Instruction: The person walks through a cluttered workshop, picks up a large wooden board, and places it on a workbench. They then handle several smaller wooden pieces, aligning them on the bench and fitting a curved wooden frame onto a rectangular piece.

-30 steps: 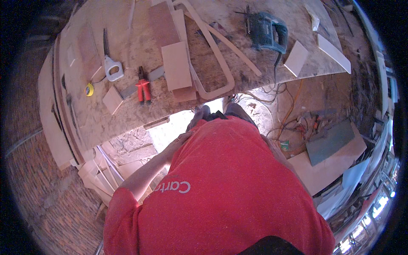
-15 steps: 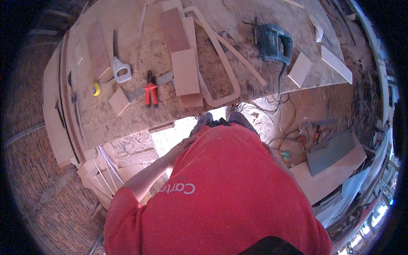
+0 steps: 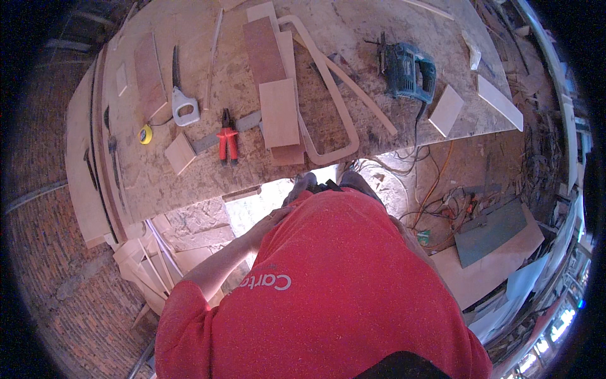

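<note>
The hands (image 3: 276,217) are hanging beside the red shirt (image 3: 341,271), partly hidden, their grip impossible to tell; red-handled pliers (image 3: 227,140) are lying on the tabletop (image 3: 189,180) near a handsaw (image 3: 184,96).

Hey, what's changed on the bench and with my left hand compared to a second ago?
The bench and everything on it sit lower and slightly further right in the picture, likely just a shifted view. Nothing was visibly picked up or let go. The pliers, hand saw and jigsaw kept their arrangement; your left hand stayed beside the red shirt.
</note>
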Tool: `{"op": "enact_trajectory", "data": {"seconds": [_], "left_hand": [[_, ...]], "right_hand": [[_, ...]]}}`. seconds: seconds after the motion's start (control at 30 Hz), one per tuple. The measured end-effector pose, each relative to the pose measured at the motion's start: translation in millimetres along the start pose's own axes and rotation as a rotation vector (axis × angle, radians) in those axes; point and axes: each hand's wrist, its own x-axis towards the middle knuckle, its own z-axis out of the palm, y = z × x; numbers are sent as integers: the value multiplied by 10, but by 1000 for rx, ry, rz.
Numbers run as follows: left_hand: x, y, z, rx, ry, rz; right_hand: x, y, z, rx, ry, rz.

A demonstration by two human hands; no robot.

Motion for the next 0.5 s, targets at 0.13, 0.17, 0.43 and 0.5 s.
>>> {"op": "enact_trajectory", "data": {"seconds": [0.13,0.17,0.43,0.5], "left_hand": [[16,-6,-10,22,-7,1],[20,-4,-9,28,-7,3],[49,-12,-4,59,-27,-3],[27,-1,31,55,-28,-9]], "right_hand": [[-6,-8,-19,-2,-11,13],[-13,-11,-26,1,-14,19],[-32,-220,-167,103,-40,136],[-57,-241,-197,136,-42,146]]}}
